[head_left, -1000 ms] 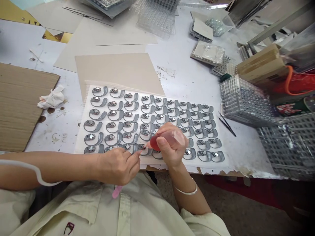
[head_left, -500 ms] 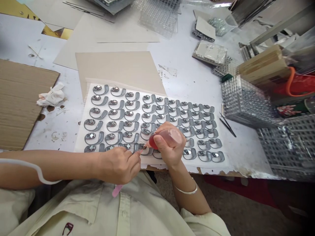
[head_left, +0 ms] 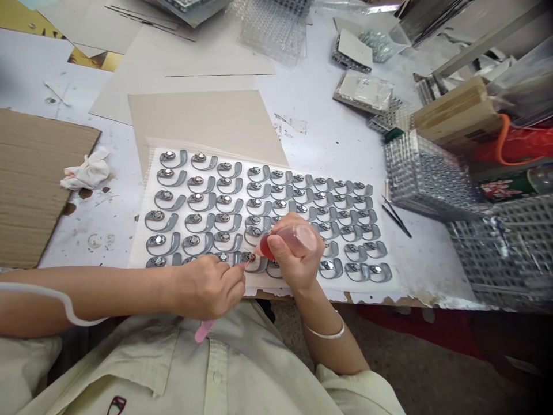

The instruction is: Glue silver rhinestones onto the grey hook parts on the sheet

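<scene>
Lower centre of frame: left hand [head_left: 211, 288] pinched pink-handled tool [head_left: 204, 331]; right hand [head_left: 299, 266] curled fingers round reddish bottle [head_left: 300, 240], among grey pieces [head_left: 254, 203].

Left hand [head_left: 211, 291] pinches a thin pink tool [head_left: 204, 331], handle end sticking out below the fist, fine tip at a front-row ring [head_left: 249, 257]. Right hand [head_left: 301, 259] is wrapped around a clear bottle [head_left: 298, 237] of red liquid, tilted, nozzle down near the same ring; can't tell if it touches. Grey curled bands, each with a round setting, sit in rows on a white pad [head_left: 139, 249] at the desk [head_left: 328, 132] edge. Black tweezers [head_left: 396, 219] lie right of the pad, near stacked clear trays [head_left: 425, 176]. Crumpled tissue [head_left: 88, 171] at left overlaps brown cardboard [head_left: 37, 184].
</scene>
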Demonstrator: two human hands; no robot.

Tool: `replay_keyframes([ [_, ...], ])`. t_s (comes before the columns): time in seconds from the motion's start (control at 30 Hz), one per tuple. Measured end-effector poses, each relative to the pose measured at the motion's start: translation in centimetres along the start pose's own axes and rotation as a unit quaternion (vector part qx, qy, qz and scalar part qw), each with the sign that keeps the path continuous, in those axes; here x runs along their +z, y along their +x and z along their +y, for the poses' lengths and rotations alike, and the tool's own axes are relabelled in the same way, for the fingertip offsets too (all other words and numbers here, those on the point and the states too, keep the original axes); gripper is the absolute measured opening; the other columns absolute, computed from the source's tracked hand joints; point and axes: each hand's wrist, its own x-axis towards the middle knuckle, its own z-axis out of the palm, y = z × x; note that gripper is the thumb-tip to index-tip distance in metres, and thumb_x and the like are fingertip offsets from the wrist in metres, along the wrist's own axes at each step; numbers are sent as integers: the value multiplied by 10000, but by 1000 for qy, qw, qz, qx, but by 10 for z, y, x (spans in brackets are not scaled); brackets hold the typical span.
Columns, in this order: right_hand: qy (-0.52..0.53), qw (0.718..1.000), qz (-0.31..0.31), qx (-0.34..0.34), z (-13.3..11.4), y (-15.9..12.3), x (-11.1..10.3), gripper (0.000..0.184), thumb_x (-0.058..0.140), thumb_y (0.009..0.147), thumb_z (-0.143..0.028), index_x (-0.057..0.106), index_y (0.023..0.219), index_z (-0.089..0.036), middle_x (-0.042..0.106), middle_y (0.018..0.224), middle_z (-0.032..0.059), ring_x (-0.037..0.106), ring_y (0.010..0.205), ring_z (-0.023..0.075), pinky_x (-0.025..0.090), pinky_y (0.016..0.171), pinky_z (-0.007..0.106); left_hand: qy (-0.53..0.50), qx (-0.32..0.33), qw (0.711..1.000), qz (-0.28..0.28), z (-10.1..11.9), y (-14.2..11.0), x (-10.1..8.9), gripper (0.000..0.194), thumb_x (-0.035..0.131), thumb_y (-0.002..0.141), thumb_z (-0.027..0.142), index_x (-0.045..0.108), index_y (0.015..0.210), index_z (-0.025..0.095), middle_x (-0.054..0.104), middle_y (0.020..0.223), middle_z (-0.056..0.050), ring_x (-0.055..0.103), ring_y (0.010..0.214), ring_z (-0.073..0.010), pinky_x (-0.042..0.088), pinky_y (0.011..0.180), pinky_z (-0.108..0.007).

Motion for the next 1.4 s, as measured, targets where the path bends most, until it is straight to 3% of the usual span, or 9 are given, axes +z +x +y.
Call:
replay_keyframes([
  [0.57,-4,1000,9,-1,1,0,-1,172,645,790,-208,518,673,-213,564,581,-6,528,539,157,437,521,340,-10,5,1000,-2,-2,1,0,255,379,878,91,623,870,19,666,741,-145,602,528,-153,468,390,-238],
  [0.97,-26,999,18,-28,1,-2,-3,143,634,808,-219,535,704,-219,575,589,-2,507,536,155,446,521,349,-13,-7,1000,10,-1,-4,6,198,439,861,125,616,861,35,664,786,-150,612,568,-158,468,398,-242],
  [1.17,-27,997,52,-53,-1,-1,-4,184,633,803,-236,538,646,-216,570,555,-6,502,542,155,414,496,329,-22,-6,1000,10,-1,-5,6,197,448,847,116,614,883,18,666,804,-165,613,569,-166,470,383,-248],
  [1.4,-10,998,62,-19,3,-3,-6,139,640,798,-290,576,703,-213,575,582,-1,517,542,155,428,493,327,-18,-7,1000,17,-2,-3,4,192,430,840,73,615,857,30,667,755,-141,611,547,-158,491,390,-244],
])
